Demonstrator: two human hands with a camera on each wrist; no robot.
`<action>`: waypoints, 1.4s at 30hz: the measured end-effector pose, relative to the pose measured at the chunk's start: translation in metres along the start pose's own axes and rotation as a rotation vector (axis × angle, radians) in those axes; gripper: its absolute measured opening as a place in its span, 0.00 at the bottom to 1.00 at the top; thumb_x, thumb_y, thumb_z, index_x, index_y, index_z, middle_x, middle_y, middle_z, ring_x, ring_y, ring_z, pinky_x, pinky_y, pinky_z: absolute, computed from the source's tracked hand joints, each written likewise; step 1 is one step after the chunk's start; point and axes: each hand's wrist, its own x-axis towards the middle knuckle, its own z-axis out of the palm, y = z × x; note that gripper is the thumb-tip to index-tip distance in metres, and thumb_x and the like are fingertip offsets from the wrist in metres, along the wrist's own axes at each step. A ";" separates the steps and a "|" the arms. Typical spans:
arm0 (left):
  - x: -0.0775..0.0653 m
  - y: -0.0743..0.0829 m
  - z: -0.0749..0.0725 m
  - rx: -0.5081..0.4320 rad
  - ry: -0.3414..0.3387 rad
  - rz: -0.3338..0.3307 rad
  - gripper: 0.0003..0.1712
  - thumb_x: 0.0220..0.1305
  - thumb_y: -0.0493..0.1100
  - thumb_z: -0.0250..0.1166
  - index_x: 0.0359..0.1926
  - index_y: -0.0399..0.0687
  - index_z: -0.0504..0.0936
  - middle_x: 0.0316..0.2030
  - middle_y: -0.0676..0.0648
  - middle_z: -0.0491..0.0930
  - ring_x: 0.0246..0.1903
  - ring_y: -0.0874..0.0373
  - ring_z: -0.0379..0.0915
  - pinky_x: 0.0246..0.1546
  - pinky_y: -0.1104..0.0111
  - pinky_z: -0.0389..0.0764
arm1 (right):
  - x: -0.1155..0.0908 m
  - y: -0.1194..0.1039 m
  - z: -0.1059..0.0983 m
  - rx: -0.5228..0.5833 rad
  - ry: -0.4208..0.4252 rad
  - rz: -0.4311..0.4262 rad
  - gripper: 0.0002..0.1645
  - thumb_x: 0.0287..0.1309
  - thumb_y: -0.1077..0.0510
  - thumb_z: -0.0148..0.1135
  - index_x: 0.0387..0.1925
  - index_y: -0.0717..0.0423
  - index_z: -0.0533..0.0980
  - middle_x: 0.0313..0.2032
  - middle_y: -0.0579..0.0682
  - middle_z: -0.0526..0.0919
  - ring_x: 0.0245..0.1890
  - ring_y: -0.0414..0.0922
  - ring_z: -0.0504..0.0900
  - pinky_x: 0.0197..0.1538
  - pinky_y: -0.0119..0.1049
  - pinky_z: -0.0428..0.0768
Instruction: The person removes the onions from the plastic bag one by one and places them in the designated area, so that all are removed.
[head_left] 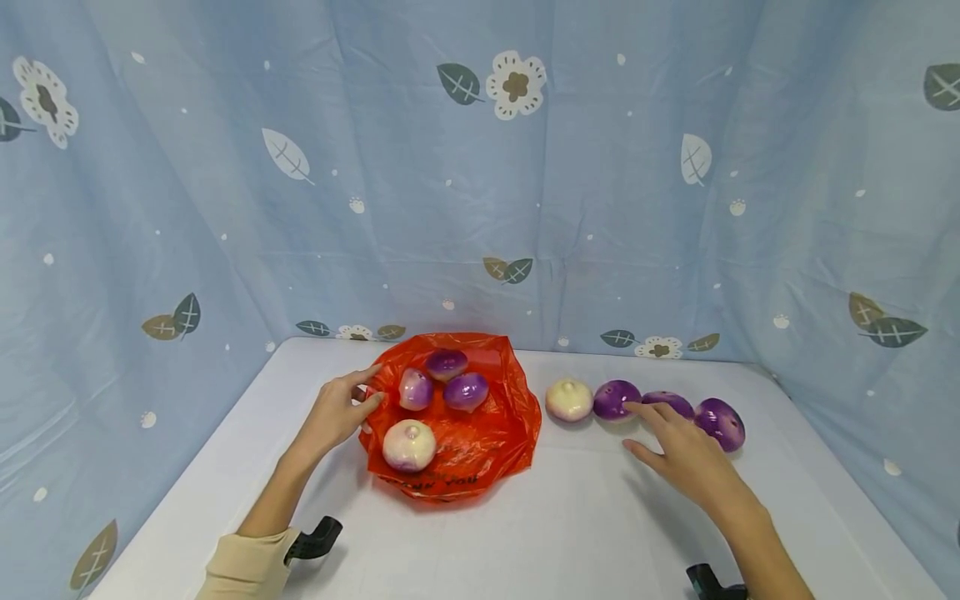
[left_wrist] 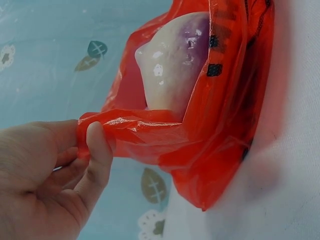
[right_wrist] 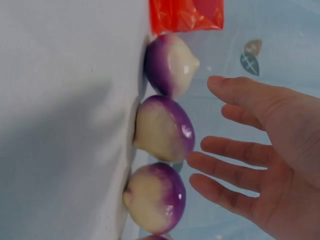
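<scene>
A red plastic bag (head_left: 480, 450) lies spread open on the table, with its rim turned up. Inside it are three mostly purple turnips (head_left: 466, 392) toward the back and a paler turnip (head_left: 409, 445) at the front left. My left hand (head_left: 337, 412) pinches the bag's left rim between thumb and fingers; the left wrist view shows the red film (left_wrist: 135, 122) pulled toward that hand. To the bag's right, my right hand (head_left: 686, 454) reaches over a row of turnips with its fingers spread. Its fingertips are close to a purple turnip (head_left: 615, 398), and nothing is in its grasp.
A pale turnip (head_left: 569, 400) begins the row nearest the bag, and a purple one (head_left: 721, 423) ends it at the right. All stand on a white table (head_left: 570, 525). Behind and at both sides hangs a blue patterned curtain (head_left: 600, 192).
</scene>
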 end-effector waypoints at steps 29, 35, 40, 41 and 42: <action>-0.002 0.001 -0.002 -0.044 -0.002 0.011 0.29 0.62 0.34 0.65 0.65 0.37 0.73 0.44 0.34 0.82 0.22 0.59 0.77 0.18 0.72 0.79 | 0.009 -0.061 0.040 0.117 -0.101 -0.136 0.31 0.54 0.46 0.71 0.60 0.43 0.74 0.57 0.51 0.79 0.46 0.48 0.85 0.43 0.45 0.86; -0.002 0.000 -0.003 -0.009 0.008 0.013 0.29 0.62 0.35 0.66 0.65 0.38 0.73 0.49 0.34 0.81 0.28 0.56 0.77 0.19 0.72 0.79 | 0.017 -0.081 0.042 0.147 -0.104 -0.174 0.31 0.55 0.47 0.70 0.61 0.44 0.74 0.58 0.52 0.79 0.52 0.49 0.83 0.48 0.48 0.85; -0.002 0.001 -0.003 -0.008 0.004 0.012 0.29 0.63 0.35 0.65 0.65 0.38 0.73 0.49 0.34 0.81 0.29 0.56 0.77 0.20 0.73 0.79 | 0.022 -0.094 0.044 0.159 -0.122 -0.183 0.31 0.55 0.48 0.71 0.61 0.45 0.74 0.58 0.52 0.79 0.51 0.49 0.84 0.47 0.46 0.86; -0.002 0.002 -0.003 -0.010 0.003 0.012 0.29 0.63 0.35 0.65 0.65 0.37 0.72 0.49 0.34 0.81 0.28 0.56 0.77 0.19 0.73 0.79 | 0.023 -0.097 0.044 0.158 -0.127 -0.185 0.31 0.55 0.48 0.71 0.60 0.45 0.74 0.57 0.52 0.79 0.51 0.48 0.84 0.47 0.46 0.86; -0.002 0.003 -0.003 -0.011 0.003 0.013 0.29 0.63 0.35 0.65 0.65 0.37 0.72 0.49 0.34 0.81 0.28 0.56 0.77 0.19 0.73 0.79 | 0.024 -0.099 0.044 0.156 -0.129 -0.187 0.31 0.54 0.48 0.71 0.60 0.45 0.74 0.57 0.51 0.79 0.51 0.48 0.84 0.48 0.45 0.86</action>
